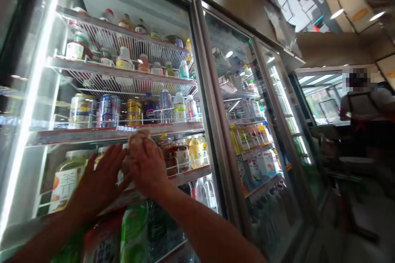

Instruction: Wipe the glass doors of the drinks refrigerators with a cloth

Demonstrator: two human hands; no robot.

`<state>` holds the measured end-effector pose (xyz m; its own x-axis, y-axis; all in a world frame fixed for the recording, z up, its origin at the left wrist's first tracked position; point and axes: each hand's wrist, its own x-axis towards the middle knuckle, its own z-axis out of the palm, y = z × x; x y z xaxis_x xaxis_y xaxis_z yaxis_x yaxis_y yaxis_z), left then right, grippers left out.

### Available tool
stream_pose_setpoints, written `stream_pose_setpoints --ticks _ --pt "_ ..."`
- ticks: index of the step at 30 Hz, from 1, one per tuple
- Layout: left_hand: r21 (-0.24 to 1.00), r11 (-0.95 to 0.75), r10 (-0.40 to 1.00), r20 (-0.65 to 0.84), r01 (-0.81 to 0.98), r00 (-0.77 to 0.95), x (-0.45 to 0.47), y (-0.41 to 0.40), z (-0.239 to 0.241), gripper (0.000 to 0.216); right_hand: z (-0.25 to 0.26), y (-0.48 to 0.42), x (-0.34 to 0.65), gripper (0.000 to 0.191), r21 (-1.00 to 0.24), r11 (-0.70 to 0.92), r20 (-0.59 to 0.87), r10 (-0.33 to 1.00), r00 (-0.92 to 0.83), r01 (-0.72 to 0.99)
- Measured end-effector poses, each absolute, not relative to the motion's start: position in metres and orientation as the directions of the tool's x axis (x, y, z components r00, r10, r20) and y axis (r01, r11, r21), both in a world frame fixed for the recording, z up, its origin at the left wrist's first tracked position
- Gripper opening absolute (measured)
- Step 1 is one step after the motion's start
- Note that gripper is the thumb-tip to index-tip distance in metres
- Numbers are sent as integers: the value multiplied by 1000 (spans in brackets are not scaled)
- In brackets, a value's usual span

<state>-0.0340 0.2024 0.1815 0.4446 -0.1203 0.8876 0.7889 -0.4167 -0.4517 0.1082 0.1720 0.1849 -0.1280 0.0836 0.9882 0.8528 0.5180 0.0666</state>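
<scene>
My right hand is raised in front of the glass door of a drinks fridge. Its fingers are closed over a pale, crumpled cloth, partly hidden and blurred, level with a shelf edge. Close beside it on the left, my left hand is stretched out with its fingers extended, slightly smeared, and no object shows in it. Whether that palm touches the glass I cannot tell. Behind the hands stands a large tea bottle with a white label, while a green bottle shows between my forearms.
Cans such as a blue one and a gold one line the middle shelf. A metal door frame divides this door from further fridge doors at right. A person stands at far right near a window.
</scene>
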Motion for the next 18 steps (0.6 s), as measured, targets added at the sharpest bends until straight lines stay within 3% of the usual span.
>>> stream_pose_setpoints --ticks 4,7,8,11,13,15,18 --pt "-383 -433 -100 920 816 379 -77 195 174 65 181 191 104 46 159 334 982 40 -182 929" --pt "-376 -416 -101 924 828 369 -77 192 170 65 178 197 159 43 216 246 976 -27 -216 945" --pt "-375 -400 -106 925 836 364 -74 193 168 65 178 197 184 44 175 225 985 -43 -169 959" --pt "-373 -361 -99 927 854 363 -69 200 165 67 182 196 244 48 -111 200 986 -98 133 973" --pt "-366 -349 -80 929 863 361 -69 203 164 67 184 199 243 50 -166 216 974 -116 194 962" --pt "-355 -338 -62 932 872 356 -71 204 163 65 183 203 212 50 -96 239 985 -116 127 966" --pt "-363 -310 -57 930 879 363 -72 203 163 64 174 206 170 50 131 269 990 -77 -115 954"
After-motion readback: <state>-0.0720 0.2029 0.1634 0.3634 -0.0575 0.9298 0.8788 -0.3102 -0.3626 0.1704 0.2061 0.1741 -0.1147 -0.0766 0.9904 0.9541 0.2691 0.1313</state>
